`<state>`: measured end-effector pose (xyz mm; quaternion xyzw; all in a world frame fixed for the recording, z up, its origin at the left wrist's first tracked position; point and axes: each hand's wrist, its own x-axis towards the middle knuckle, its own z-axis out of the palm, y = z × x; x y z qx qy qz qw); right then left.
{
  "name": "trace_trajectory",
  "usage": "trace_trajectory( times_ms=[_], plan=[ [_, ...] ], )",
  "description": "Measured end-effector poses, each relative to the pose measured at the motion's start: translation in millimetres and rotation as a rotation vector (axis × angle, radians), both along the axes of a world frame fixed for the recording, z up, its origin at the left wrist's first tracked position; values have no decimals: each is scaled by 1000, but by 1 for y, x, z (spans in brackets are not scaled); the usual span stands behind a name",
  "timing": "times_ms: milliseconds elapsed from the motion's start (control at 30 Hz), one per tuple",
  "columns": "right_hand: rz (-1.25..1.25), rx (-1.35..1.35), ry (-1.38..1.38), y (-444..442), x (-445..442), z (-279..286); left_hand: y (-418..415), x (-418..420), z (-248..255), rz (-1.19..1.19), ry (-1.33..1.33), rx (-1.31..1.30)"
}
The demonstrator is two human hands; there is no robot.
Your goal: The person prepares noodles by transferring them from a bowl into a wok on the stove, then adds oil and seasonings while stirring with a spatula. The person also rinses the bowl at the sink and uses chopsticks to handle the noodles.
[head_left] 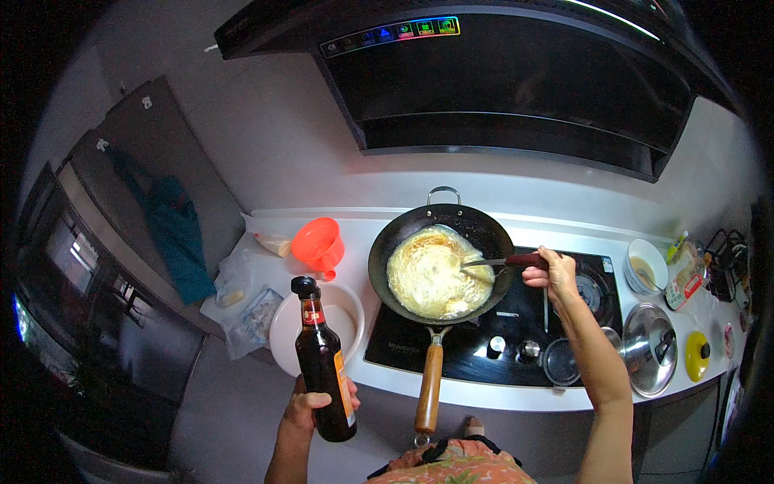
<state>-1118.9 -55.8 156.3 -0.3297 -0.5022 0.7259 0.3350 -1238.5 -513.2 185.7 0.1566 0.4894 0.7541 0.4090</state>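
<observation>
My left hand (308, 402) is wrapped around a dark glass sauce bottle (320, 369) with a black cap and an orange label, held upright in front of the counter. My right hand (553, 272) grips the dark red handle of a metal spatula (484, 264), whose blade dips into the food. Noodles in pale broth (438, 272) fill the middle of a black wok (384, 242). The wok stands on the left burner of a black gas hob (399, 342). Its wooden handle (429, 387) points toward me, untouched by either hand.
A white basin (281, 327), a red plastic ladle (314, 242) and plastic bags (251, 314) lie left of the hob. On the right are a white bowl with liquid (644, 266), a steel lid (647, 351) and a yellow lid (696, 357). A black range hood (502, 78) overhangs the back.
</observation>
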Motion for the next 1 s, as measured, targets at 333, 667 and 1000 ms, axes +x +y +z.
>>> trace_trajectory(
  times_ms=[333, 667, 1000],
  plan=[
    [178, 207, 1, -40, 5, 41, -1, -5, -8, -30, -15, 7],
    [449, 778, -122, -88, 37, 116, 3, -6, -7, -30, -14, 20],
    [681, 1517, -185, -120, 68, 114, 8, -8, -11, -39, -18, 2]
  ],
)
